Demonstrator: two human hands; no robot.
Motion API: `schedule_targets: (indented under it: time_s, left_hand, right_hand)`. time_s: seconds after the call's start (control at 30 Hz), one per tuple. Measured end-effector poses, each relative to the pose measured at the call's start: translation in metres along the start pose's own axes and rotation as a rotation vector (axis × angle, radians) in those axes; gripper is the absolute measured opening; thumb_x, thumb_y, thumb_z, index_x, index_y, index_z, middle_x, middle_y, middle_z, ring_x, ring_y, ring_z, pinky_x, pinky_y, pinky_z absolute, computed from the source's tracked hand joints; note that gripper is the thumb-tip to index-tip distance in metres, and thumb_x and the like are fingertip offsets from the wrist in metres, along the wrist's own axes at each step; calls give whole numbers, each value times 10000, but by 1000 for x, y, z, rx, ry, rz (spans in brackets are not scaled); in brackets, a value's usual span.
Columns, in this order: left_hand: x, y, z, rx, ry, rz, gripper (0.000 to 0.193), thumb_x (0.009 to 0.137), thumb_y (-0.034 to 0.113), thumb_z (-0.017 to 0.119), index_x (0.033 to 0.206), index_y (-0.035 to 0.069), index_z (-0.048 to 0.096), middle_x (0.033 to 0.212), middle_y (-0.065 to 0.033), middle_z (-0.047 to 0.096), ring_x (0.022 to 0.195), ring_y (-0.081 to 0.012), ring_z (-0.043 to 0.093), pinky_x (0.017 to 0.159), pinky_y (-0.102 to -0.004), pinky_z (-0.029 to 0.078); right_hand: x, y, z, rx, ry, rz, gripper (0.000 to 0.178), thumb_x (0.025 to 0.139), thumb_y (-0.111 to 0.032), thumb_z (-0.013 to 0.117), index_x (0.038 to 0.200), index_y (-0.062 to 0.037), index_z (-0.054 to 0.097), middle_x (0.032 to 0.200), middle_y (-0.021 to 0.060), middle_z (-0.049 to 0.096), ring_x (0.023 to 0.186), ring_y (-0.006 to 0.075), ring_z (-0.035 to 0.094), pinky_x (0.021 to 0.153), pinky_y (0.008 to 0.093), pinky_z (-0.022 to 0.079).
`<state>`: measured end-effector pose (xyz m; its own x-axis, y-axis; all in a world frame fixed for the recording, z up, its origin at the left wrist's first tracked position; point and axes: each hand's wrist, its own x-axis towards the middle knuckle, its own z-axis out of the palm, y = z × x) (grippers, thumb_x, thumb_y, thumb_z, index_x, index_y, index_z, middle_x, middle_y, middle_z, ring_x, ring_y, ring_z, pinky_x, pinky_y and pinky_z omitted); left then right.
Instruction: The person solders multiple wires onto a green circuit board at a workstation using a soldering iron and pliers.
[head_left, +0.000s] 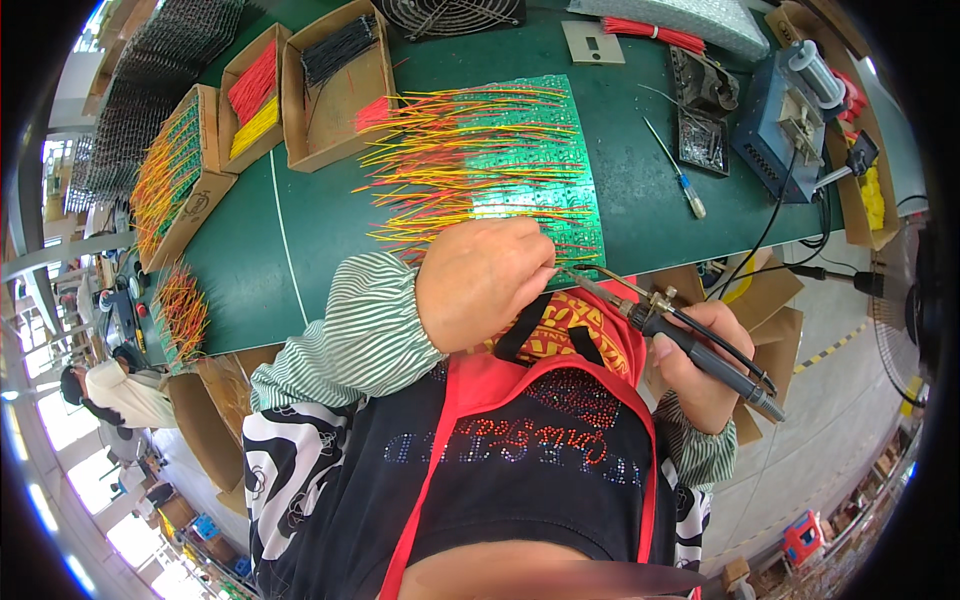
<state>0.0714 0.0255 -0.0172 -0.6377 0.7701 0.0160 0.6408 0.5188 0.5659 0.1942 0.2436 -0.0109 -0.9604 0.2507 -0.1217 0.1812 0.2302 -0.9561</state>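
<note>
A green circuit board panel (578, 195) lies on the bench, with rows of red and yellow wires (430, 165) sticking out over its left side. My left hand (485, 280) is closed at the panel's near edge, its fingertips pinched together; what they hold is hidden. Wrapped in my right hand (705, 360) is a soldering iron (690, 345) with a thin feed tube and brass fitting along it. The iron's tip points left and meets the panel's near edge, close to my left fingertips.
Cardboard boxes hold red wires (254, 80), yellow wires (256, 128) and black wires (337, 50). Wired boards fill another box (185, 215). At right stand a blue soldering unit (780, 125) with a solder spool (818, 75), a small metal tray (703, 140) and a screwdriver (690, 190). A fan (900, 310) is beyond.
</note>
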Motion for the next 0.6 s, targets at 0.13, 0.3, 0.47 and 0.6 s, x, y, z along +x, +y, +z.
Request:
schedule_targets:
  time_s: [0.13, 0.3, 0.47, 0.6]
  left_hand:
    - [1, 0, -2, 0, -1, -14, 87, 762, 132, 599, 760, 46, 588, 739, -90, 560, 701, -283, 569, 605, -386, 449]
    - [1, -1, 0, 0, -3, -6, 89, 759, 132, 601, 755, 44, 588, 742, -89, 562, 699, -279, 571, 602, -383, 448]
    - [2, 3, -8, 78, 34, 32, 85, 764, 127, 599, 762, 43, 588, 751, -87, 560, 707, -272, 565, 623, -372, 447]
    - [7, 10, -8, 67, 102, 106, 96, 775, 143, 591, 763, 48, 587, 740, -85, 546, 731, -263, 562, 649, -367, 449]
  right_hand:
    - [-1, -4, 3, 43, 41, 30, 189, 676, -80, 703, 803, 2, 589, 688, 40, 618, 609, 80, 568, 579, 222, 461]
    - [-4, 1, -3, 79, 74, 66, 193, 667, -65, 699, 811, 3, 590, 700, 43, 621, 631, 85, 573, 600, 229, 466]
    - [-8, 0, -8, 79, 102, 84, 204, 659, -70, 699, 815, 3, 589, 716, 44, 619, 643, 89, 565, 612, 231, 461]
    - [-9, 0, -13, 37, 127, 52, 206, 652, -84, 702, 802, 2, 588, 713, 37, 609, 633, 86, 542, 598, 232, 446]
